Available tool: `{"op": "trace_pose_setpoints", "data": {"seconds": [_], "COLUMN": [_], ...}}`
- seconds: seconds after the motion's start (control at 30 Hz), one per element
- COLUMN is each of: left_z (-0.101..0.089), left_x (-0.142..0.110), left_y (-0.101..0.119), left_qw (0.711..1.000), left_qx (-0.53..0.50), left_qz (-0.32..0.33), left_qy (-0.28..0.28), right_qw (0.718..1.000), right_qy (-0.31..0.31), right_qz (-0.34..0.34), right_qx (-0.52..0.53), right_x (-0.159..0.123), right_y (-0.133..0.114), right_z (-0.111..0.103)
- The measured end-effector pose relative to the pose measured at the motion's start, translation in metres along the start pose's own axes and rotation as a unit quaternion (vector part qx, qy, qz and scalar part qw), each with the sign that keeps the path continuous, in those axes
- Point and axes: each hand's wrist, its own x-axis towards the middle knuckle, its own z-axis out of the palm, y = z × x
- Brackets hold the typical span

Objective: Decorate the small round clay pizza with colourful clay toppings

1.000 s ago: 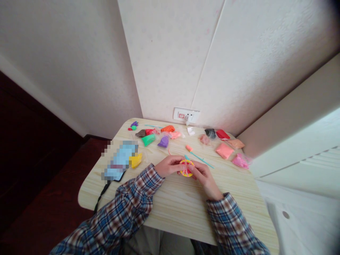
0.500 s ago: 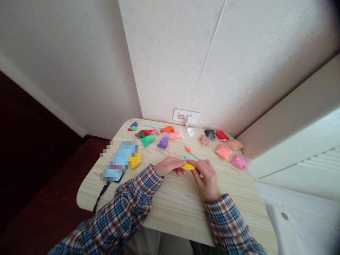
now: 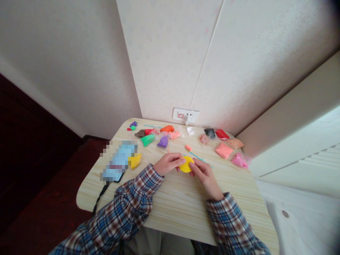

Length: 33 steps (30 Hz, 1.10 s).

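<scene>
Gripping yellow disc (image 3: 186,164) between left fingers (image 3: 181,161) and right fingers (image 3: 191,165), above near-middle of table (image 3: 170,198). Just beyond: blue stick (image 3: 198,156), coral-tipped. Farther back: purple clay (image 3: 163,141), orange clay (image 3: 167,128).

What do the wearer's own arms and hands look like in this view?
Both arms wear long plaid sleeves in blue, white and reddish brown, with plaid cuffs at the wrists. The left hand and right hand are bare, without gloves.
</scene>
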Motion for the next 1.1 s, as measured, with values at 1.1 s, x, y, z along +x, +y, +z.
{"op": "trace_pose_setpoints", "data": {"seconds": [1.1], "left_z": [0.0015], "left_x": [-0.0035], "left_y": [0.0062], "left_qw": [0.999], "left_qx": [0.023], "left_qz": [0.018], "left_qy": [-0.027], "right_qw": [0.999], "right_qy": [-0.001], "right_qz": [0.018], "right_qx": [0.034], "right_x": [-0.0023], "right_y": [0.0], "right_z": [0.0011]}}
